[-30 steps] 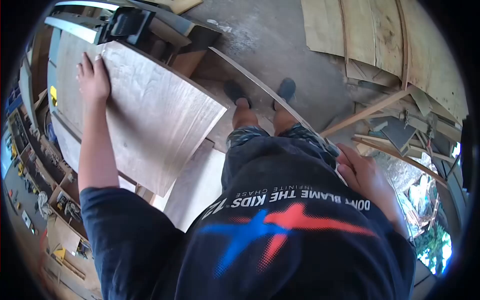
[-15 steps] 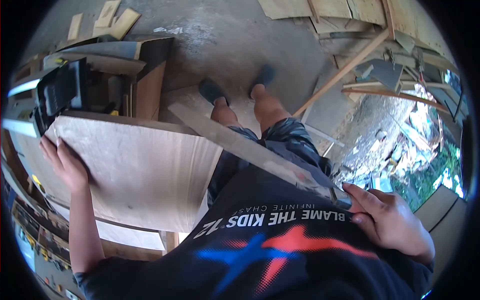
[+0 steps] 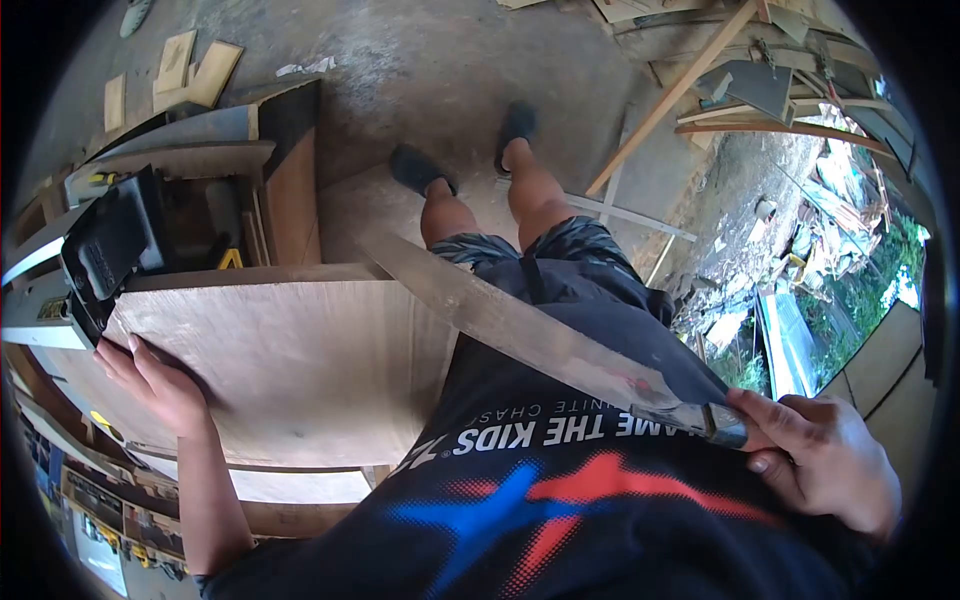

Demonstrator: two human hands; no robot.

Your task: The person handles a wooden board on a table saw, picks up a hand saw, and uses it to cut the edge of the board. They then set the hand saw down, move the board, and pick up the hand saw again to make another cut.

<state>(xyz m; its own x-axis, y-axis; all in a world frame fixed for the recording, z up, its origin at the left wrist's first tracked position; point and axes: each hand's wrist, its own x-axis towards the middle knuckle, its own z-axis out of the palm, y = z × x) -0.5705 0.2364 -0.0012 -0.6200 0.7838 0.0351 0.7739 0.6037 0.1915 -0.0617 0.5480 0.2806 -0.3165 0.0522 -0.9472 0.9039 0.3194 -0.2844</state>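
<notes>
A wide pale wooden board (image 3: 290, 375) fills the left middle of the view. My left hand (image 3: 160, 388) lies on its left part with the fingers stretched out, just below a black and silver tool (image 3: 108, 240) at the edge. At the right, my right hand (image 3: 825, 455) is wrapped round the handle end of a hand saw (image 3: 530, 335). The long blade slants up and left across my shirt and past the board's upper right corner. Whether blade and board touch, I cannot tell. The saw's handle is mostly hidden by my fingers.
My feet in dark shoes (image 3: 418, 168) stand on the concrete floor. Wood offcuts (image 3: 213, 73) lie at the upper left. A wooden frame with a dark end panel (image 3: 292, 180) stands behind the board. A long wooden strip (image 3: 670, 98) leans at the upper right, near scrap and debris.
My right hand and the saw handle have shifted right and slightly down. The board and my left hand appear lower and farther right as the view has moved. My left hand remains flat on the board.
</notes>
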